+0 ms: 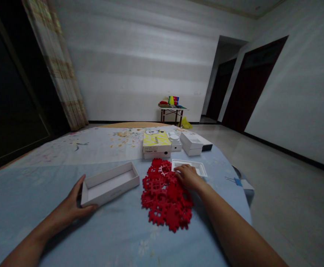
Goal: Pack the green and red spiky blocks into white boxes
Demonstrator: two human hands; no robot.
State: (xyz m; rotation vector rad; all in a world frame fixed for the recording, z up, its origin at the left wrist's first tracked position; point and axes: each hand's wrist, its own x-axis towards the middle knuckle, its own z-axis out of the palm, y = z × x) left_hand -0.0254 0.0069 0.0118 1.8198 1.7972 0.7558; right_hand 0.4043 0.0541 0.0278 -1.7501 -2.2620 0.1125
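Note:
My left hand [74,204] grips the near left end of a shallow white box [112,185], thumb at the front and fingers behind. The box lies open side up, slightly tilted, and nothing shows inside it. To its right is a pile of red gear-edged, felt-like pieces [162,193], some with cut-out grids. My right hand [189,176] reaches over the pile's upper right edge, its fingers curled down beside a white tray-like frame [202,168]. Whether these fingertips hold a red piece or the frame's edge is hidden.
Behind the pile stand a yellow-and-white printed box [156,142], a small white box with a round top piece [174,141] and more white boxes [191,144]. A blue clip [237,181] is at the round table's right edge. A side table [173,108] stands by the wall.

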